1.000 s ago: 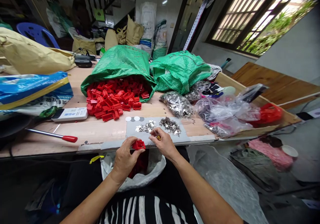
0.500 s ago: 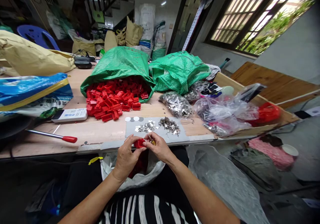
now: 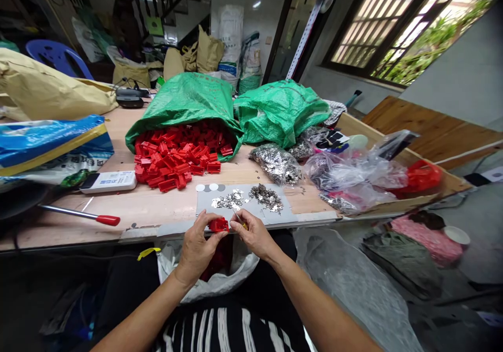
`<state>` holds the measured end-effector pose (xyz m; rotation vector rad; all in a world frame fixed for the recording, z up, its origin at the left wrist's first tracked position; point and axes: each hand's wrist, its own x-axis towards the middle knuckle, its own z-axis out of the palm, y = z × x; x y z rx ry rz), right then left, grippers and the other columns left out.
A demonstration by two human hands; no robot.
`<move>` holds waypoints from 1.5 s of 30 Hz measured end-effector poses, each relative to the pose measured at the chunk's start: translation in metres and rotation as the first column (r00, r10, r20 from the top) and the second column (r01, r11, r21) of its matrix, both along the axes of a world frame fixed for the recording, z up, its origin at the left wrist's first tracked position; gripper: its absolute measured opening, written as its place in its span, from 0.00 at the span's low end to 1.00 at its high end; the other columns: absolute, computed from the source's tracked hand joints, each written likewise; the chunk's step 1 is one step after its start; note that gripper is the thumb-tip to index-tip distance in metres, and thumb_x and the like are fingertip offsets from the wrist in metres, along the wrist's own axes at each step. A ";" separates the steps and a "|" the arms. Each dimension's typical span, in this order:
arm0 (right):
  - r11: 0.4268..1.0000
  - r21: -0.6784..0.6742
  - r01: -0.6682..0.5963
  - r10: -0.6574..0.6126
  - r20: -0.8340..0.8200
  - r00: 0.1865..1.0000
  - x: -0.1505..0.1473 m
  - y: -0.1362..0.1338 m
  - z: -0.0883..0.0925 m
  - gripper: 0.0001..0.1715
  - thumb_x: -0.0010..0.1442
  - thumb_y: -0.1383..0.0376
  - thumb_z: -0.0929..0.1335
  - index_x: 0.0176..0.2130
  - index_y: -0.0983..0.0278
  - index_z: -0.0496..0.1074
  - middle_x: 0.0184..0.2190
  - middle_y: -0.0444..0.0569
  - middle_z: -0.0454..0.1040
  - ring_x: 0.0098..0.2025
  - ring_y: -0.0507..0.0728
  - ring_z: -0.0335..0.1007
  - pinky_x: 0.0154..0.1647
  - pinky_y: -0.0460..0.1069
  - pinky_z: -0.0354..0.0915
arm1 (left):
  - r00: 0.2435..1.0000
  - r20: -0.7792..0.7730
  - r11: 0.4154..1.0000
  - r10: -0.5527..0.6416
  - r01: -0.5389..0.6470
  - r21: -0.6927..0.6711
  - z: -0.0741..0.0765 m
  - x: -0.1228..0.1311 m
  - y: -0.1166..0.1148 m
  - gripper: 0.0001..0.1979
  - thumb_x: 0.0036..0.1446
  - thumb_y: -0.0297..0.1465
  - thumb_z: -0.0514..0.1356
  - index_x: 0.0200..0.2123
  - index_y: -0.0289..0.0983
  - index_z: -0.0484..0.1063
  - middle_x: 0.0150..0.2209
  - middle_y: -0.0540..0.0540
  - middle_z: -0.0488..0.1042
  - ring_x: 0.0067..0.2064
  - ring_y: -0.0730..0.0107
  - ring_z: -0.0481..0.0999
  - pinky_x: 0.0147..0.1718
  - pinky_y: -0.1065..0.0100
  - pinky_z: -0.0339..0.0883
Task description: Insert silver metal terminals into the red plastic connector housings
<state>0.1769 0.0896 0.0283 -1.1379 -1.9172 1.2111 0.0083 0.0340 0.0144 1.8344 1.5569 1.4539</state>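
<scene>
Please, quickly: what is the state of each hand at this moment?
Left hand: closed, holding a red plastic part.
Right hand: closed, holding a thin yellow-handled tool.

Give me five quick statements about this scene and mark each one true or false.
1. The left hand holds a red plastic part. True.
2. The other hand is empty. False: the right hand holds a thin yellow-handled tool.
3. Small metal pieces lie on a grey sheet. True.
4. The bag under the hands is green. False: it is a white bag.
5. Red parts are piled at the mouth of a green bag. True.
</scene>
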 end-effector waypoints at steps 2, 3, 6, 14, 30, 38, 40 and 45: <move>0.999 0.040 0.025 -0.027 0.046 0.999 -0.003 -0.002 0.002 0.11 0.60 0.58 0.65 0.31 0.63 0.66 0.25 0.40 0.65 0.28 0.50 0.59 0.30 0.44 0.56 | 0.999 -0.047 0.998 0.001 0.002 0.064 -0.001 0.001 0.000 0.13 0.54 0.28 0.64 0.43 0.41 0.69 0.38 0.50 0.78 0.41 0.66 0.78 0.59 0.50 0.59; 0.998 0.056 0.035 -0.039 0.068 0.997 -0.005 -0.003 0.002 0.10 0.60 0.59 0.65 0.31 0.63 0.66 0.25 0.40 0.66 0.28 0.50 0.59 0.30 0.44 0.56 | 0.998 -0.066 0.996 0.001 0.005 0.089 -0.002 0.002 0.000 0.14 0.54 0.28 0.64 0.44 0.41 0.69 0.39 0.49 0.78 0.41 0.66 0.79 0.60 0.49 0.58; 0.994 0.090 0.063 -0.073 0.117 0.990 -0.009 -0.004 0.004 0.09 0.59 0.60 0.66 0.30 0.63 0.66 0.24 0.40 0.66 0.27 0.50 0.60 0.29 0.44 0.55 | 0.993 -0.121 0.989 0.007 0.011 0.145 -0.004 0.003 0.000 0.14 0.54 0.27 0.63 0.45 0.40 0.68 0.39 0.48 0.78 0.41 0.66 0.79 0.60 0.48 0.58; 0.990 0.020 0.142 -0.144 0.109 0.984 -0.012 -0.003 0.002 0.11 0.56 0.59 0.66 0.27 0.63 0.66 0.23 0.41 0.67 0.27 0.50 0.61 0.29 0.45 0.56 | 0.984 -0.168 0.982 0.053 -0.020 0.189 -0.003 0.004 0.001 0.14 0.55 0.27 0.62 0.45 0.40 0.68 0.38 0.48 0.79 0.39 0.64 0.80 0.58 0.47 0.62; 0.978 -0.211 -0.002 -0.032 -0.157 0.987 -0.006 0.003 -0.008 0.19 0.60 0.50 0.63 0.28 0.63 0.61 0.21 0.39 0.65 0.19 0.47 0.57 0.22 0.44 0.55 | 0.967 0.253 0.991 -0.007 0.042 -0.130 -0.002 0.003 0.003 0.13 0.52 0.31 0.65 0.42 0.41 0.71 0.40 0.48 0.76 0.42 0.65 0.77 0.45 0.62 0.70; 0.915 -0.389 -0.106 0.009 -0.242 0.970 -0.003 -0.001 0.000 0.24 0.51 0.48 0.70 0.30 0.62 0.58 0.18 0.35 0.59 0.18 0.46 0.51 0.19 0.42 0.48 | 0.831 0.541 0.955 -0.125 0.249 -0.163 -0.002 0.005 0.003 0.15 0.51 0.29 0.66 0.42 0.40 0.70 0.44 0.45 0.76 0.46 0.64 0.76 0.47 0.62 0.69; 0.888 -0.434 -0.153 0.037 -0.265 0.964 -0.003 -0.001 -0.002 0.25 0.50 0.48 0.71 0.30 0.62 0.57 0.18 0.34 0.57 0.18 0.46 0.50 0.19 0.42 0.47 | 0.818 0.556 0.944 -0.148 0.285 -0.168 -0.005 0.004 0.002 0.15 0.51 0.29 0.65 0.43 0.40 0.70 0.46 0.44 0.75 0.46 0.64 0.76 0.47 0.62 0.69; 0.962 -0.256 -0.097 0.067 -0.125 0.990 -0.001 0.003 -0.006 0.18 0.54 0.54 0.71 0.34 0.63 0.63 0.24 0.38 0.62 0.26 0.49 0.57 0.26 0.44 0.56 | 0.882 0.438 0.942 -0.175 0.279 -0.185 -0.013 -0.005 0.006 0.15 0.54 0.30 0.63 0.45 0.41 0.69 0.47 0.45 0.75 0.49 0.63 0.75 0.49 0.60 0.68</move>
